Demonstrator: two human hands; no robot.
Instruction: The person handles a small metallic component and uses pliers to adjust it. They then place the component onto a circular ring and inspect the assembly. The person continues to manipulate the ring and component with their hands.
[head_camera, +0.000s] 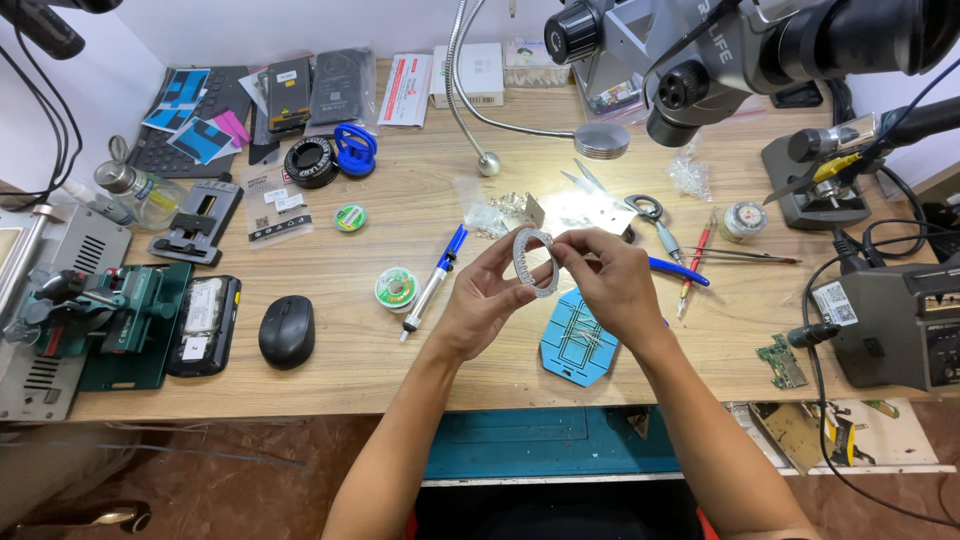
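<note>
Ring: thin grey ring (533, 262) held up over the desk, not set down or fitted on anything yet
Left hand (487, 295): fingers pinched on its left edge
Right hand (610, 283): fingertips closed on the right edge
Below: blue mat (577, 345) on the wooden desk (400, 340)
Further back: microscope (720, 50), untouched

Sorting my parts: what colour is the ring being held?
Silvery grey ring, seen in the head view.
</note>
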